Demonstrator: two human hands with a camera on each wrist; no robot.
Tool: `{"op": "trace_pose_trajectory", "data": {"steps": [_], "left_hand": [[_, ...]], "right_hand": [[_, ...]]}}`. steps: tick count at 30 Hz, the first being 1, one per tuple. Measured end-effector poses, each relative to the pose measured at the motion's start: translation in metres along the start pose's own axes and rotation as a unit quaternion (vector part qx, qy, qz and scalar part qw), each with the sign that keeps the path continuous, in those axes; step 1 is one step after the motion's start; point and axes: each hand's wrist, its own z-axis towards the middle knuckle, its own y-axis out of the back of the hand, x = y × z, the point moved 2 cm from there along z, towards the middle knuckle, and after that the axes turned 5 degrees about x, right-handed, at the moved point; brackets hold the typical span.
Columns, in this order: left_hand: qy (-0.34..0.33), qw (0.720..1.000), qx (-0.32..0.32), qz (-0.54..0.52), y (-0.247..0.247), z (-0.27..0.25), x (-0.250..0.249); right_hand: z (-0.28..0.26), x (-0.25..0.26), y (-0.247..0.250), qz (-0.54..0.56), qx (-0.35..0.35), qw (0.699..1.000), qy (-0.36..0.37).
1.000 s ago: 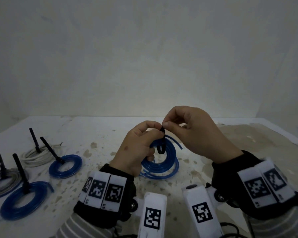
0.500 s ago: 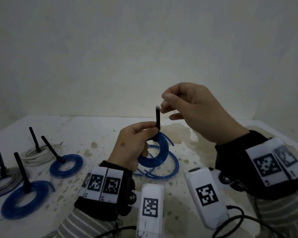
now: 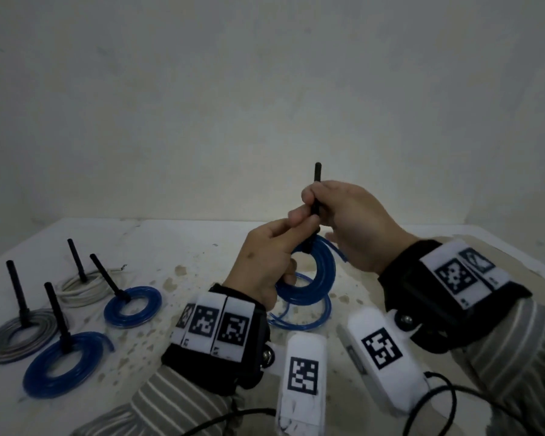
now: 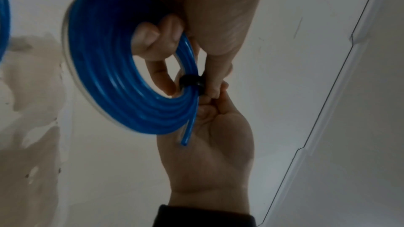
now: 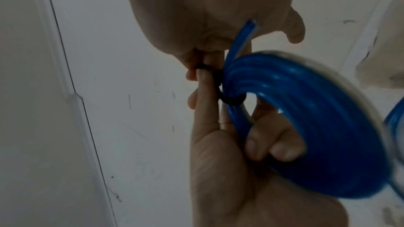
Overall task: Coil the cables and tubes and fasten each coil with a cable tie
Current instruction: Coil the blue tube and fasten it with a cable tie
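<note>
A blue tube coil (image 3: 320,273) (image 4: 109,68) (image 5: 317,127) is held upright above the table. My left hand (image 3: 265,262) grips it, fingers curled through its middle and thumb and forefinger at its top. A black cable tie (image 3: 317,190) wraps the coil at the top (image 4: 190,82) (image 5: 229,99); its tail stands straight up. My right hand (image 3: 350,225) pinches that tail just above my left fingertips. A loose blue tube end (image 4: 188,129) (image 5: 242,39) sticks out beside the tie.
A second, looser blue tube coil (image 3: 306,316) lies on the table under my hands. At the left lie tied coils with black tie tails sticking up: two blue (image 3: 132,306) (image 3: 63,363), one grey (image 3: 16,338), one white (image 3: 82,286). The table (image 3: 186,247) meets a wall behind.
My right hand pulled the tie's tail upward, then slid back down it and pinches it close to the coil. The tie's loop has drawn tight on the coil, which my left hand raised slightly.
</note>
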Motion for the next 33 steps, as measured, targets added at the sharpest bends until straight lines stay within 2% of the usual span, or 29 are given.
{"op": "trace_pose_trajectory", "data": {"steps": [5, 7, 10, 15, 18, 21, 25, 28, 30, 33], "left_hand": [[-0.020, 0.999, 0.011, 0.038, -0.011, 0.002, -0.022], [-0.034, 0.998, -0.001, 0.062, -0.017, 0.003, -0.033], [-0.047, 0.995, -0.003, 0.086, -0.026, 0.005, -0.044], [-0.038, 0.995, 0.003, 0.097, -0.032, 0.005, -0.047], [-0.013, 0.997, 0.010, 0.080, -0.029, 0.006, -0.045], [-0.001, 0.996, 0.019, 0.085, -0.025, 0.008, -0.042], [-0.008, 0.997, -0.010, 0.081, -0.010, 0.008, -0.037], [0.015, 0.998, -0.014, 0.064, -0.002, 0.006, -0.029], [0.027, 0.996, -0.014, 0.083, 0.000, 0.006, -0.023], [0.022, 0.994, -0.020, 0.105, 0.004, 0.003, -0.019]], "right_hand": [[0.016, 0.023, 0.008, -0.024, -0.053, 0.996, -0.072], [0.021, 0.035, 0.013, -0.058, -0.078, 0.994, -0.055], [0.027, 0.050, 0.021, -0.120, -0.071, 0.989, -0.050], [0.024, 0.058, 0.029, -0.152, -0.085, 0.983, -0.050], [0.017, 0.052, 0.029, -0.115, -0.074, 0.987, -0.086], [0.006, 0.044, 0.032, -0.087, -0.068, 0.991, -0.081], [-0.009, 0.027, 0.033, -0.065, 0.010, 0.995, -0.077], [-0.020, 0.006, 0.029, -0.190, 0.064, 0.975, -0.094], [-0.023, -0.003, 0.025, -0.273, 0.061, 0.957, -0.073], [-0.022, -0.008, 0.023, -0.279, 0.037, 0.959, -0.043]]}}
